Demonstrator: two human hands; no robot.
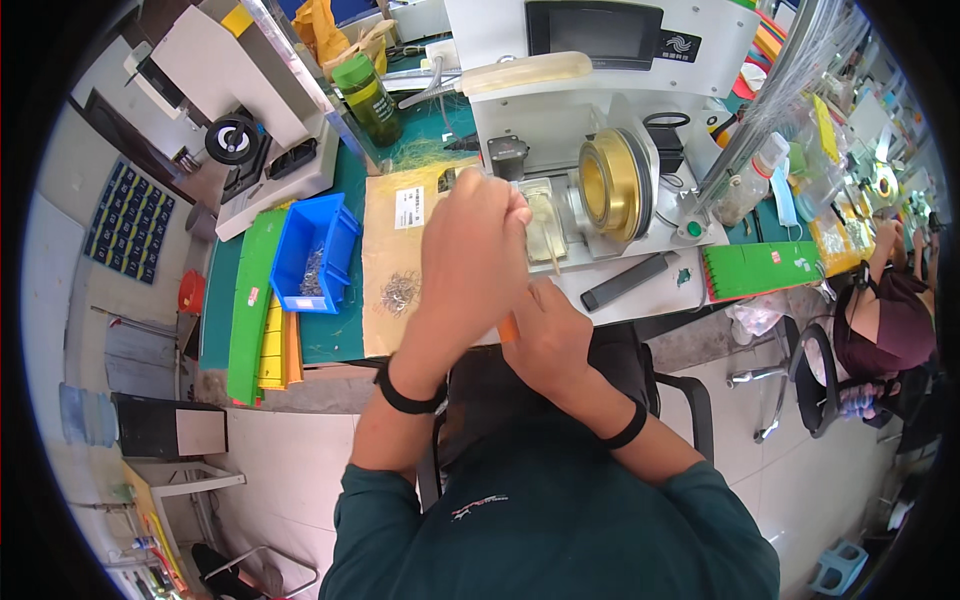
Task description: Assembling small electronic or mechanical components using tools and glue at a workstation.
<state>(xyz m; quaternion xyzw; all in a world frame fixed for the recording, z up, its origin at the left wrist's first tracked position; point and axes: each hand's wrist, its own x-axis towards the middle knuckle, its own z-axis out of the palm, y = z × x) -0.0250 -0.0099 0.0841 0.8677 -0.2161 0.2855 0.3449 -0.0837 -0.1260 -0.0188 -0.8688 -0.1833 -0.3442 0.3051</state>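
Observation:
My left hand [470, 255] is raised over the bench edge, fingers curled closed; what it holds is hidden. Just below and to its right, my right hand [550, 340] is closed too, its fingertips close to my left hand. A small orange piece [508, 328] shows between the hands, and a thin tan stick [555, 252] rises beside the right fingers; which hand holds each I cannot tell. Behind them is a shallow clear tray [545, 222] at the machine. To the left, a pile of small thin metal pieces [400, 292] lies on brown paper [385, 325].
A blue bin [345, 240] of small metal parts stands at left beside green boards [250, 330]. The white machine [490, 115] carries a brass-coloured wheel [607, 185]. A dark bar [628, 282] lies at its front. Another person [885, 320] sits at far right.

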